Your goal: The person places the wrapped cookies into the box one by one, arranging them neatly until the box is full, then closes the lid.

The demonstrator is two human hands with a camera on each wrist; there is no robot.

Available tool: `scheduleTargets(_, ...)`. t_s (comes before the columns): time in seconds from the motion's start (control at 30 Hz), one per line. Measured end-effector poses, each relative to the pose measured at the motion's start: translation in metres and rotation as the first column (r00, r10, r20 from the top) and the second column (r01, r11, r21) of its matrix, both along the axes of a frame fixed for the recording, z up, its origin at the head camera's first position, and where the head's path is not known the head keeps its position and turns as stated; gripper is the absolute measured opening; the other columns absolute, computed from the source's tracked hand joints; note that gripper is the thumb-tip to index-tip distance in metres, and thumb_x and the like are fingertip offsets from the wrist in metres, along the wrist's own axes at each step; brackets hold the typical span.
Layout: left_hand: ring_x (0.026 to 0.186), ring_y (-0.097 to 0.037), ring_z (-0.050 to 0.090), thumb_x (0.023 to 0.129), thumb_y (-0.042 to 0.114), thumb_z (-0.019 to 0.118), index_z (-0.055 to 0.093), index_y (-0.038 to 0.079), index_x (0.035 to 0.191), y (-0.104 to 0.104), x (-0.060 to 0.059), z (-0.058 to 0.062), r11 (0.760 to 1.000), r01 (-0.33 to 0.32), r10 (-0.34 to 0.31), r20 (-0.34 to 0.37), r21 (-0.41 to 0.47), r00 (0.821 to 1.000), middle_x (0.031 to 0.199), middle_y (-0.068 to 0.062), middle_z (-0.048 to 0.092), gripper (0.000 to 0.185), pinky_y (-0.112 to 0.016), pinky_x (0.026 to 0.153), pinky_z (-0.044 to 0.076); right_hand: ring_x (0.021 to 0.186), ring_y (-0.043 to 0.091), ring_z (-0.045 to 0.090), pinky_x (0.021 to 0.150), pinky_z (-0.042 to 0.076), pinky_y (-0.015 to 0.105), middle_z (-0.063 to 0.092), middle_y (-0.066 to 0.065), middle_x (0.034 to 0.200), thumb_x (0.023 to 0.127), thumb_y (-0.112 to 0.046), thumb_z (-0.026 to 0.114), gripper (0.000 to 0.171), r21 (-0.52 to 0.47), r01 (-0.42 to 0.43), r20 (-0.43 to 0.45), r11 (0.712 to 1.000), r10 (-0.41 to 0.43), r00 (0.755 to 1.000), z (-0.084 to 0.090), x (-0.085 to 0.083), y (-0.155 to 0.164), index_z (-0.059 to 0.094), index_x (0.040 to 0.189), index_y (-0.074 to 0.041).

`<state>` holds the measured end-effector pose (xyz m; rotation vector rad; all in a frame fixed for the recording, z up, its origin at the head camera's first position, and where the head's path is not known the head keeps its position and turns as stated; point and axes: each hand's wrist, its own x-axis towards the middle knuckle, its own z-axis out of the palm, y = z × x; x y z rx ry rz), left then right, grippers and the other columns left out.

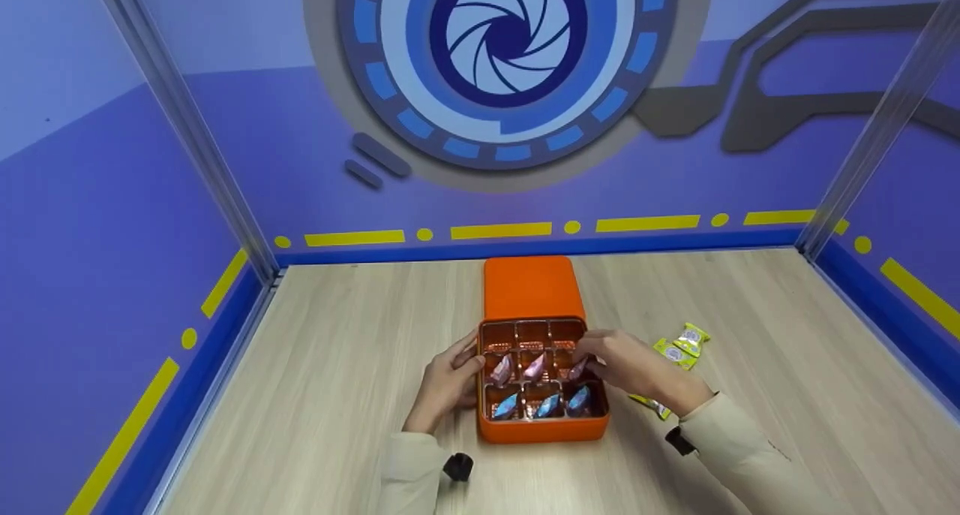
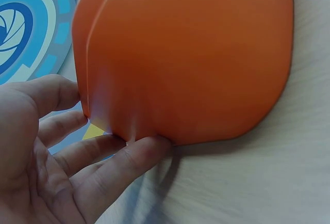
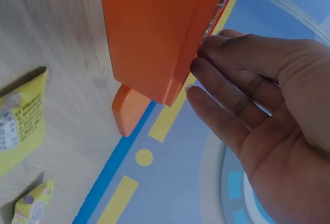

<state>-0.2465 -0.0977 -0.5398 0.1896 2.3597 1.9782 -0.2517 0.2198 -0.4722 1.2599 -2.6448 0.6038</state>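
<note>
Orange box (image 1: 541, 423) sits on the tabletop (image 1: 337, 395), blue and pink rows filled, far row bare. My left hand (image 1: 448, 380) steadies its side, fingers relaxed; my right hand (image 1: 630, 365) pinches a pink candy (image 1: 577, 368). Yellow packets (image 1: 682, 344) wait outside.

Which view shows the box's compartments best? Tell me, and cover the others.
The head view: it looks down into the orange box, showing nine compartments, pink and blue wrapped candies filling the two nearer rows. The left wrist view shows only the box's outer wall; the right wrist view shows its outer wall and a sliver of lining.
</note>
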Motion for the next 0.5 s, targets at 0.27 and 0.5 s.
scheduleTargets(0.27,0.117,-0.032,0.071,0.106,0.017,0.065,0.051,0.011,0.159,0.0,0.003,0.004,0.999,0.01,-0.011,0.018,0.045,1.0,0.146,-0.024,0.061,0.055,-0.044,0.089,0.062,0.094,0.026,0.073,0.083,0.063,0.041,0.075,0.008,0.104,0.091,0.014,0.074,0.024,0.002,0.056,0.037,0.998,-0.056,0.998,0.006,0.006,0.008,0.078,0.108,-0.003)
scheduleTargets(0.5,0.112,-0.032,0.073,0.106,0.017,0.065,0.05,0.01,0.16,0.0,0.004,0.004,0.999,0.008,-0.008,0.006,0.043,1.0,0.143,-0.024,0.063,0.056,-0.044,0.083,0.064,0.096,0.031,0.073,0.083,0.063,0.045,0.074,0.008,0.104,0.089,0.013,0.077,0.024,-0.029,0.054,-0.014,0.998,-0.055,0.998,0.005,0.006,0.016,0.077,0.107,-0.002)
